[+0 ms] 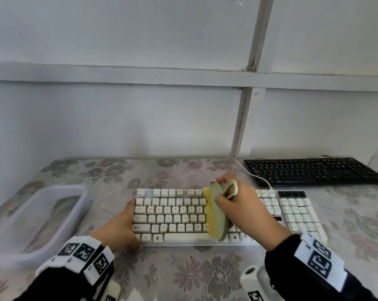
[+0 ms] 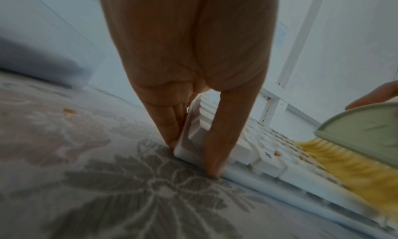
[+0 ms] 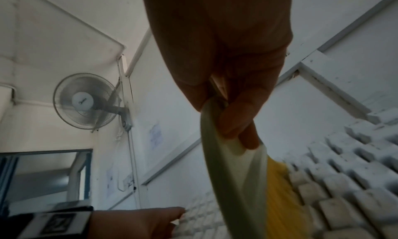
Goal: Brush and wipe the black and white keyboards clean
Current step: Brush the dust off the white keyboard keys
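Nearest the camera are two dark sleeves w/ white marker-patterned wristbands. The left hand [image 1: 120, 228] rests at the white keyboard's [image 1: 172, 216] near-left corner. In the left wrist view the fingers [image 2: 170, 123] lie straight and pressed together along the left edge, while the thumb [image 2: 217, 147] sits against the front edge, tip on the tablecloth [image 1: 183, 274]. So the corner is held between thumb and fingers.

The white keyboard lies flat across the middle of the flowered tablecloth, approx. parallel to the table's front edge. A few small orange-brown crumbs [image 2: 277, 154] sit on its keys, and one more lies on the cloth to the left [image 2: 69, 111].

The right hand [image 1: 244, 208] grips a pale green brush [image 1: 219, 213] w/ yellow bristles [image 1: 210, 213]. Its fingers are curled thru the looped handle [image 1: 232, 190], thumb side on the brush back. The brush is tilted on edge, bristles facing left and touching the keys near the keyboard's middle.

Left of the keyboard, near the table edge, is a clear plastic tub [image 1: 14, 242]; contents too blurry to tell.

Farther back on the right, the black keyboard [image 1: 314, 170] lies flat near the wall, apart from the white one. A white cable [image 1: 252, 174] runs past its left end.

On the wall is a fan [image 3: 86, 101], seen from the right wrist.
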